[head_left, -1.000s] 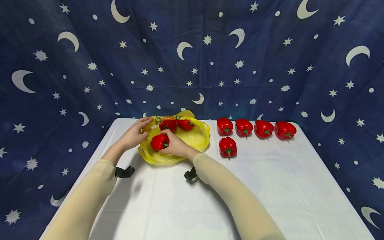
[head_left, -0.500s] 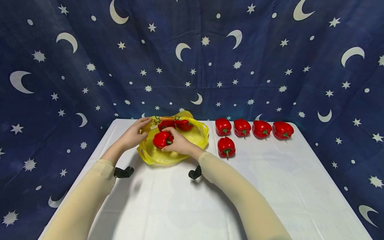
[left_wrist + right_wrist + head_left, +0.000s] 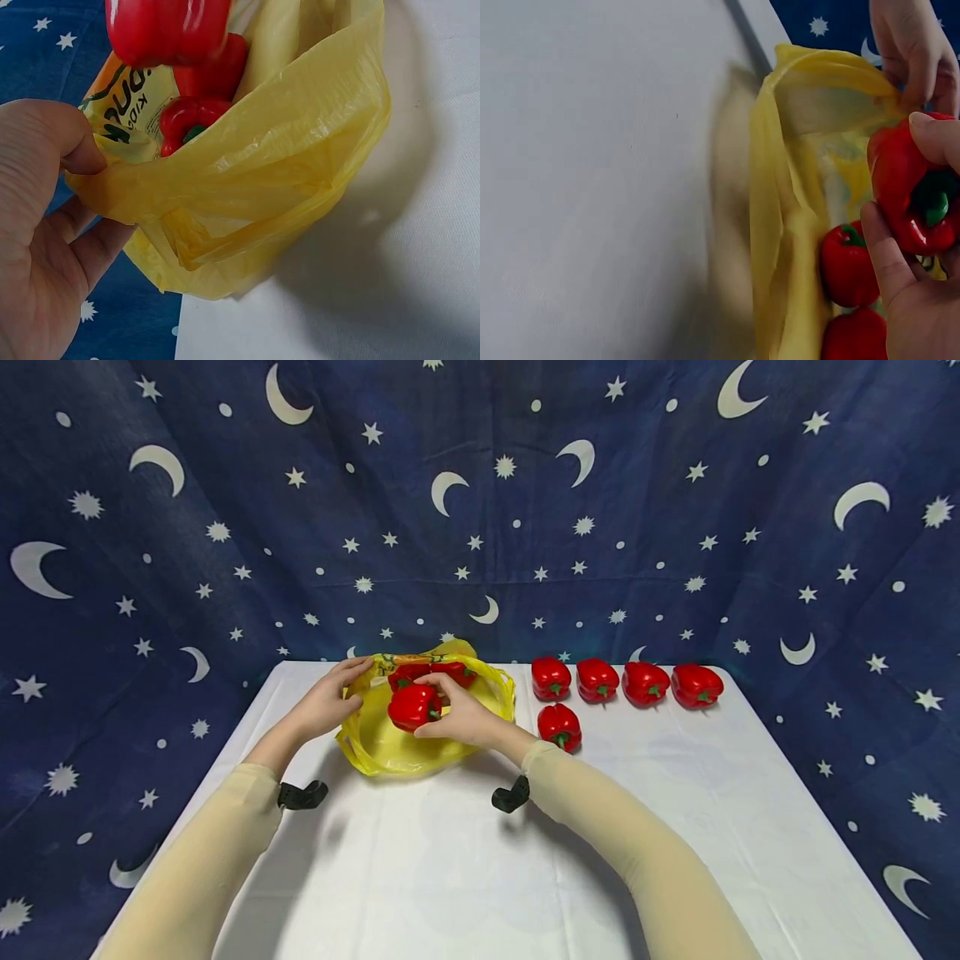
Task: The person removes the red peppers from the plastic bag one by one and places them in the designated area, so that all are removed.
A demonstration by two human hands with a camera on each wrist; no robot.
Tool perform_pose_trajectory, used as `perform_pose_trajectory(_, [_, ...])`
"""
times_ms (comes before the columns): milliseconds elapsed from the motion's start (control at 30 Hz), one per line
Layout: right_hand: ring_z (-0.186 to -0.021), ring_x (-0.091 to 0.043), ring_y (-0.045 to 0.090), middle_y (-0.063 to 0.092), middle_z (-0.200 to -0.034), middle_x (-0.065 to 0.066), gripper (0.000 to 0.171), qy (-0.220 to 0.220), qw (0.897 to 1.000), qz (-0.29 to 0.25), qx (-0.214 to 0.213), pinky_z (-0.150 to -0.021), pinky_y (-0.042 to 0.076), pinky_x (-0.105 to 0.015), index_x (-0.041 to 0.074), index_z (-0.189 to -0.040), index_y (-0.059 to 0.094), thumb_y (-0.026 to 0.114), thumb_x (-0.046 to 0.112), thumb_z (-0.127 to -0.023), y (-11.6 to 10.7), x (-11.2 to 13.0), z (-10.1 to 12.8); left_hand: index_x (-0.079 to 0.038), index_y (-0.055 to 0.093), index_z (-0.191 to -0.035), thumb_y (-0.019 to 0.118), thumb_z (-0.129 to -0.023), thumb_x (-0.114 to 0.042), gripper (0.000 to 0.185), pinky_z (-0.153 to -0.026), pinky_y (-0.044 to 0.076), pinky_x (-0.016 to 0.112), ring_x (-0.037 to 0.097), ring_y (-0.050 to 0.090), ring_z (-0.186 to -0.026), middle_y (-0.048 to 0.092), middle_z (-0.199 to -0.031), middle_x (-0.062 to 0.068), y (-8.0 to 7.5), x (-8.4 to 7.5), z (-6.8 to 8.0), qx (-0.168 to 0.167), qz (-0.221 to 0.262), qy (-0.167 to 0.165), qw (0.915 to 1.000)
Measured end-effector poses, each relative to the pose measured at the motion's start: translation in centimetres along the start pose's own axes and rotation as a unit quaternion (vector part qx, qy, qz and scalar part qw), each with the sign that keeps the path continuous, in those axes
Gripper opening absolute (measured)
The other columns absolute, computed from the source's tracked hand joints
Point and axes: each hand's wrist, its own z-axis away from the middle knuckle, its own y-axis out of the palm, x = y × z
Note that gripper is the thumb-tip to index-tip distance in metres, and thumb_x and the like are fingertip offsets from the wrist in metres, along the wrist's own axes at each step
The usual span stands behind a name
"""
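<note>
**Ana:** Over the mouth of the yellow bag (image 3: 420, 727) we've got the right hand (image 3: 461, 718), fingers and thumb curled round a red pepper (image 3: 412, 706) — held just above the opening, stem towards the palm in the right wrist view.

**Ben:** And the left hand (image 3: 326, 702) is on the far-left rim, thumb and fingers pinching the thin plastic to hold it open. Two more peppers (image 3: 435, 673) are already lying inside at the back.

**Ana:** What worries me is that rim. It's flimsy film — if the pinch slips, I'd expect the mouth to sag shut under the pepper.

**Ben:** Then it lands on folded plastic and could roll onto the white table (image 3: 465, 860). These look glossy and round, so they'd likely travel.

**Ana:** The bag also lies on its side, open towards the person. A hard drop might nudge the two inside out through the front.

**Ben:** Five other peppers (image 3: 600, 681) sit well off to the right; a roller could knock the nearest.
</note>
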Motion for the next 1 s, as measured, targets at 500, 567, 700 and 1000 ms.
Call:
perform_pose_trajectory(500, [-0.126, -0.027, 0.052, 0.053, -0.139, 0.0, 0.078, 0.017, 0.999, -0.021, -0.035, -0.093, 0.057, -0.038, 0.029, -0.143, 0.048, 0.09, 0.02, -0.077, -5.1, 0.2, 3.5, -0.009, 0.031, -0.162, 0.054, -0.096, -0.001, 0.07, -0.116, 0.032, 0.058, 0.037, 0.033, -0.146, 0.025, -0.166, 0.009, 0.1, 0.4, -0.1, 0.001, 0.0, 0.011, 0.9999])
perform_pose_trajectory(567, [-0.128, -0.028, 0.051, 0.051, -0.141, -0.001, 0.08, 0.026, 0.999, -0.023, -0.039, -0.094, 0.056, -0.04, 0.028, -0.144, 0.046, 0.09, 0.021, -0.077, -6.0, 0.1, 4.2, -0.01, 0.031, -0.162, 0.054, -0.097, -0.002, 0.07, -0.116, 0.032, 0.058, 0.037, 0.032, -0.147, 0.024, -0.167, 0.009, 0.1, 0.3, -0.1, 0.003, 0.001, 0.008, 1.0])
perform_pose_trajectory(700, [-0.129, -0.029, 0.051, 0.05, -0.142, -0.001, 0.082, 0.039, 0.998, -0.03, -0.049, -0.094, 0.056, -0.042, 0.026, -0.145, 0.045, 0.091, 0.023, -0.076, -7.8, -0.5, 5.2, -0.01, 0.03, -0.162, 0.053, -0.097, -0.003, 0.07, -0.117, 0.029, 0.058, 0.038, 0.029, -0.149, 0.021, -0.168, 0.01, 0.0, 0.1, 0.0, 0.01, -0.001, 0.006, 0.9999])
perform_pose_trajectory(1000, [-0.128, -0.03, 0.052, 0.051, -0.144, -0.002, 0.084, 0.049, 0.994, -0.039, -0.089, -0.101, 0.052, -0.048, 0.023, -0.146, 0.044, 0.091, 0.021, -0.077, -11.1, -1.4, 7.7, -0.011, 0.029, -0.162, 0.054, -0.096, -0.003, 0.071, -0.116, 0.031, 0.059, 0.039, 0.03, -0.148, 0.021, -0.167, 0.01, 0.1, 0.0, -0.2, 0.013, 0.002, 0.0, 0.9999])
